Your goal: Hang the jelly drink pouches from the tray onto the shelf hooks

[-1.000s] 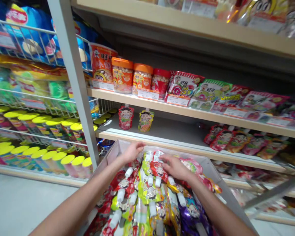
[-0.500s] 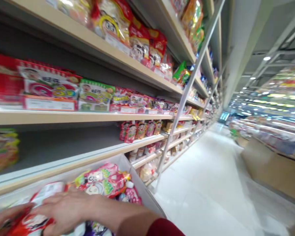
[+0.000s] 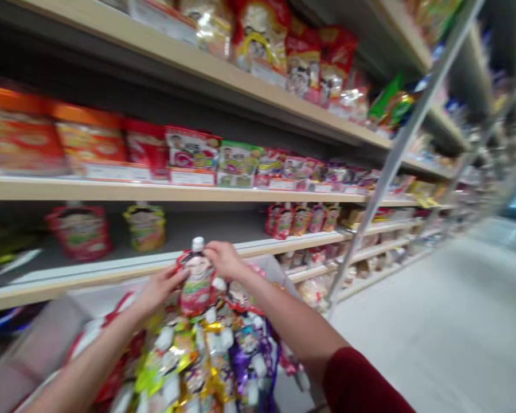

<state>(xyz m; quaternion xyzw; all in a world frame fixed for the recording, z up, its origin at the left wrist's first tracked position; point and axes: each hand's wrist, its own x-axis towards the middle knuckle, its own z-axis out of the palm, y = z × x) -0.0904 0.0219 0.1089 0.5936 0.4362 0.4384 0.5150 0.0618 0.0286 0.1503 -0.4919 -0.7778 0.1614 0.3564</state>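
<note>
A red spouted pouch (image 3: pixel 196 287) with a white cap is held upright between both hands, over the front of a bin. My left hand (image 3: pixel 161 287) grips its left edge, and my right hand (image 3: pixel 223 261) pinches its upper right side near the cap. Below them the grey bin (image 3: pixel 47 338) is full of capped pouches in yellow-green, gold, purple and red. Behind the pouch runs a shelf (image 3: pixel 215 226), where a red pouch (image 3: pixel 79 232) and a yellow pouch (image 3: pixel 144 226) stand to the left.
Several small pouches (image 3: pixel 301 221) stand farther right on that shelf. Bagged snacks (image 3: pixel 193 155) line the shelf above, behind price labels. A slanting metal post (image 3: pixel 395 160) rises right of the bin. The pale aisle floor (image 3: pixel 430 310) stretches away at right.
Both hands have risen from among the pouches in the bin and now hold a red pouch up near the shelf edge. The view has turned left, showing more of the shelf.
</note>
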